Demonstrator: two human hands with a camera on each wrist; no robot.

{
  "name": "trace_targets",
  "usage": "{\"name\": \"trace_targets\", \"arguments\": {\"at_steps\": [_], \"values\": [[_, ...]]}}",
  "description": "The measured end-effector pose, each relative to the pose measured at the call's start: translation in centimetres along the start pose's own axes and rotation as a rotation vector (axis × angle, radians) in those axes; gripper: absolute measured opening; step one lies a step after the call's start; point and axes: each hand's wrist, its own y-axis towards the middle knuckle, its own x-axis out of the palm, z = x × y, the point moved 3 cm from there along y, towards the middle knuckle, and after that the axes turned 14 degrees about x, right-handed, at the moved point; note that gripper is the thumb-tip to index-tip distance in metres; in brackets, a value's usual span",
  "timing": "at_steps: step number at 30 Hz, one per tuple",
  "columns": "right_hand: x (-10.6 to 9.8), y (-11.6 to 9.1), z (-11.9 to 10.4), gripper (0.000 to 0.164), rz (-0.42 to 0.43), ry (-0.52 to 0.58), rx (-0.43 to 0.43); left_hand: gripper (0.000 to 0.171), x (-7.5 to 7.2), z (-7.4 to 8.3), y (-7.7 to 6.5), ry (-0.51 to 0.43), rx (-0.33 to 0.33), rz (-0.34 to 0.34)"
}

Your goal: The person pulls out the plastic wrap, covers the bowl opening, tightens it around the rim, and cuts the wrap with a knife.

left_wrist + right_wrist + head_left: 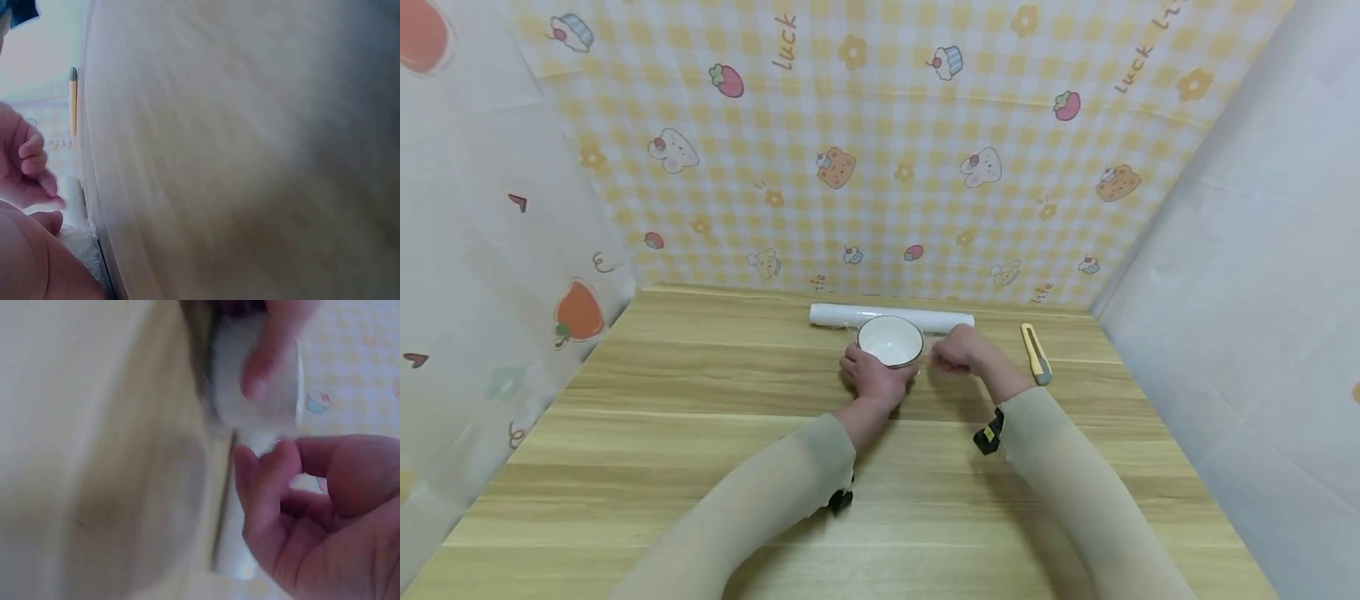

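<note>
One white bowl (891, 343) is facing up just in front of a white roll (943, 321), and we are gripping its near side with our left hand (878, 379), fingers and thumb bending around it. Just beside it, our right hand (961, 350) is curling, fingertips nearly meeting; we are unable to tell whether they are pinching clear film (87, 247). Farther right, a yellow cutter (1038, 360) is lying.
</note>
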Motion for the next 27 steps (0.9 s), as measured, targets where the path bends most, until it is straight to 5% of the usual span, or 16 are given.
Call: {"name": "trace_targets", "arguments": {"at_steps": [6,10,17,27], "values": [[-2.0,2.1,-1.1,0.036,0.379,-0.218,-0.083,0.118,-0.1,-0.2,-0.2,0.016,0.005,-0.016],[-1.6,3.9,-1.5,0.036,0.508,-0.361,-0.161,0.118,-0.4,0.1,-0.3,0.019,0.016,-0.027],[-0.2,5.4,-1.0,0.052,0.427,-0.455,-0.138,0.118,-0.4,-0.2,-0.2,0.05,0.024,-0.065],[-0.5,4.9,-0.9,0.055,0.454,-0.546,-0.109,0.117,-1.3,-0.4,0.3,0.059,0.076,-0.097]]}}
